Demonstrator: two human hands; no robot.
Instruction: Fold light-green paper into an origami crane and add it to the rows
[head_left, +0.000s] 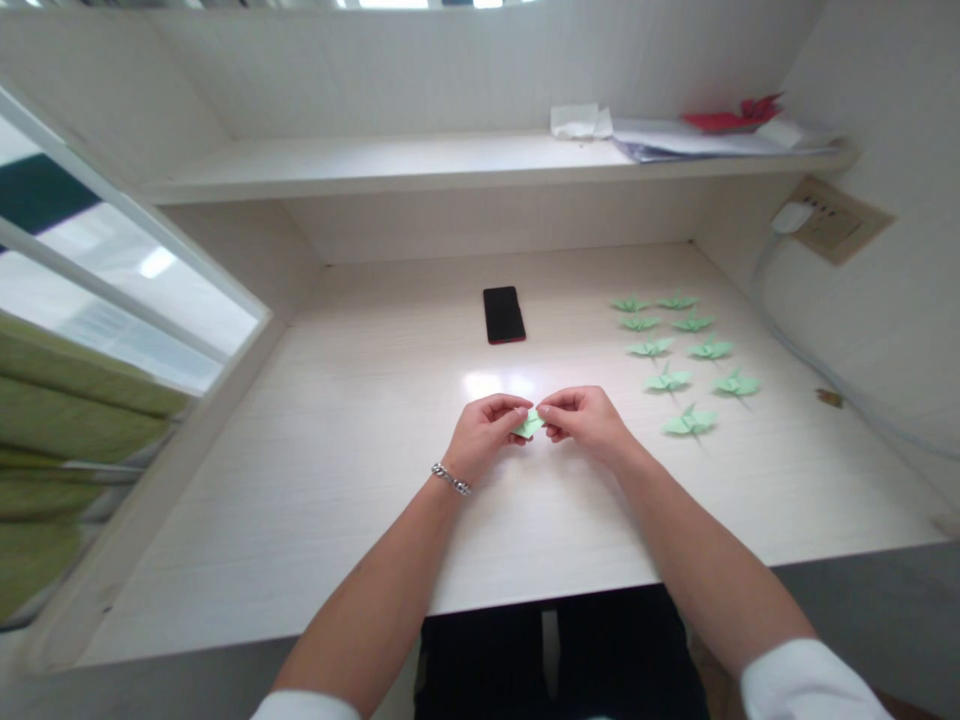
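A small folded piece of light green paper point(529, 423) is pinched between both of my hands just above the pale wooden desk point(360, 480). My left hand point(486, 433), with a metal bracelet on its wrist, grips the paper's left side with closed fingers. The paper's right side is held by my right hand point(583, 417), also with curled fingers. To the right of my hands, several finished green paper cranes point(679, 355) lie in two rows on the desk.
A black phone point(503, 314) lies face up beyond my hands. The shelf point(420, 165) above holds white papers, a tissue and a red paper shape point(731, 115). A wall socket with a charger and cable point(795, 220) is at the right. A window frame borders the left.
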